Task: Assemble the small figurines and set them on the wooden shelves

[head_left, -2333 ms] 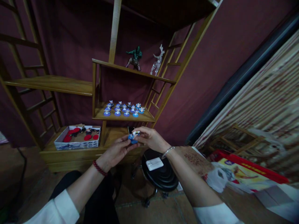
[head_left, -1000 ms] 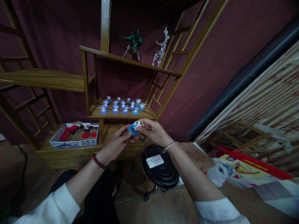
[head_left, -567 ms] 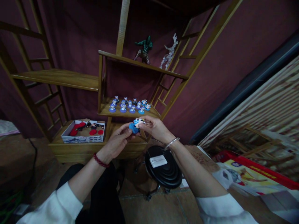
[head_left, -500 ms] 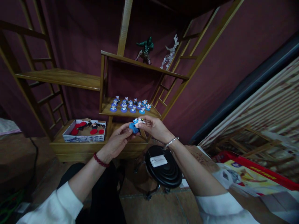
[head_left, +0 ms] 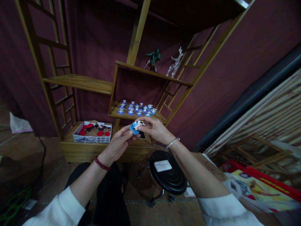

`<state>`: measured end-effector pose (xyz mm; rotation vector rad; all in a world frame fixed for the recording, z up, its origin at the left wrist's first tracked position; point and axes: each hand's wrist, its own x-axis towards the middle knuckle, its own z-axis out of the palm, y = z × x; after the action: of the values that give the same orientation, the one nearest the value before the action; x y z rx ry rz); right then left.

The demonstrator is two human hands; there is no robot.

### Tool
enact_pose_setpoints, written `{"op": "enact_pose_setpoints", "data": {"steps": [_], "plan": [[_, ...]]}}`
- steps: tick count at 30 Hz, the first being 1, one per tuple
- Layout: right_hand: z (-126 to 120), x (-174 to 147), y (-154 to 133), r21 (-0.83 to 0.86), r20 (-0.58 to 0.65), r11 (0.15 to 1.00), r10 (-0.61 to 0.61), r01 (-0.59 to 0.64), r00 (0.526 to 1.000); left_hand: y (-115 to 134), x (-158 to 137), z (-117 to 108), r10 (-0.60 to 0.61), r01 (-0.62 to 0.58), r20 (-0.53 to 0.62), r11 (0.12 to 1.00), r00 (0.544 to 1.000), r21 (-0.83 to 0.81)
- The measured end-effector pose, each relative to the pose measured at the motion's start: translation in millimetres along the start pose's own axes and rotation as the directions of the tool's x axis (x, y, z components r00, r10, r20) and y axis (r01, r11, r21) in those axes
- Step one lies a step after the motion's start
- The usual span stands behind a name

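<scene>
Between my two hands, in front of the shelf, is a small blue and white figurine [head_left: 135, 126] on a round blue base. My left hand [head_left: 119, 141] grips the base between thumb and fingers. The fingers of my right hand [head_left: 152, 128] are closed on the figurine's upper part, hiding some of it. Behind it, several similar small figurines [head_left: 131, 110] with purple or blue bases stand in rows on a wooden shelf [head_left: 114, 112]. A shallow cardboard box [head_left: 91, 138] to the left holds red discs and dark figurine pieces.
A green figure [head_left: 154, 59] and a clear deer ornament [head_left: 174, 64] stand on the upper shelf. Below my right forearm is a black round stool [head_left: 174, 179] with a white packet [head_left: 162, 165] on it. A red and yellow box [head_left: 265, 188] lies at the right.
The view has shifted, so the shelf and box appear farther right. Both hands keep hold of the figurine, which looks slightly turned.
</scene>
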<state>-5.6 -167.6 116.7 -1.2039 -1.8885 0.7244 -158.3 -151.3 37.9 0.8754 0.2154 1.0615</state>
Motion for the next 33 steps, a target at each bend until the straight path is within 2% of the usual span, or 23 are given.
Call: {"op": "enact_pose_setpoints", "data": {"steps": [6,11,17,23,29,33], "plan": [[3,-1,-1,-0.057,0.042,0.998,-0.031,0.033,0.999,1,-7,-1,-0.006,0.006,-0.012,1.0,1.0,0.003],[12,-6,4,-0.251,0.086,0.965,-0.054,0.074,0.995,-14,-18,-10,0.005,-0.009,-0.056,0.998,0.998,-0.07],[38,-24,27,-0.489,0.215,0.866,-0.001,0.109,0.977,-46,-43,-26,-0.104,0.066,-0.178,0.976,0.978,-0.206],[59,-43,42,-0.566,0.295,0.808,0.015,0.162,0.955,-49,-59,-35,-0.23,0.191,-0.176,0.958,0.957,-0.215],[64,-46,41,-0.573,0.441,0.758,-0.033,0.31,0.897,-48,-66,-38,-0.278,0.232,-0.157,0.938,0.948,-0.257],[66,-47,41,-0.588,0.512,0.697,-0.073,0.411,0.856,-44,-70,-36,-0.348,0.26,-0.227,0.903,0.91,-0.341]]}}
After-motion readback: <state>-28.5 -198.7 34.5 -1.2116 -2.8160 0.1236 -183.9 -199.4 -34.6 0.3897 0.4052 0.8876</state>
